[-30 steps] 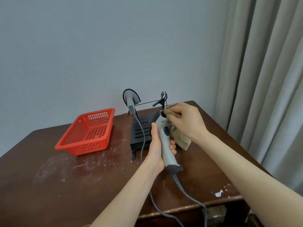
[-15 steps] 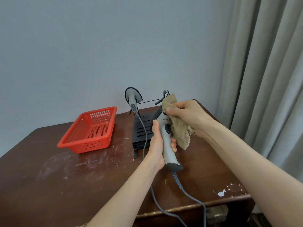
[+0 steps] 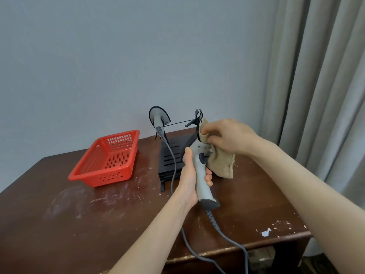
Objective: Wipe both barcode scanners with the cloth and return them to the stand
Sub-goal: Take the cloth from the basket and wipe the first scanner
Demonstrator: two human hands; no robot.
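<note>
**Wiping the first scanner's head**

The scanner (image 3: 200, 175) was off the stand and up in the air above the table (image 3: 98, 224), head tilted away from the person. The left hand (image 3: 187, 180) was wrapped round its grey handle, thumb up the back. The right hand (image 3: 231, 135) pinched the cloth (image 3: 221, 165) against the head, and the loose end hung down past the trigger.

From where I stood, the wipe looked about midway on this one. To do it well, I judged the handle grip needed to be firm so the head would not twist under the rubbing. The cloth needed to pass over the window and both sides of the head, then down the handle, with the left hand shifting to uncover what it hid. The cable (image 3: 223, 232) trailed over the table's front edge, so it needed some slack.

The other scanner (image 3: 158, 117) sat in the stand (image 3: 169, 155) just behind, untouched as far as I could tell. Swinging the cloth wide might have knocked it. A red basket (image 3: 118, 159) stood well to the left.
</note>
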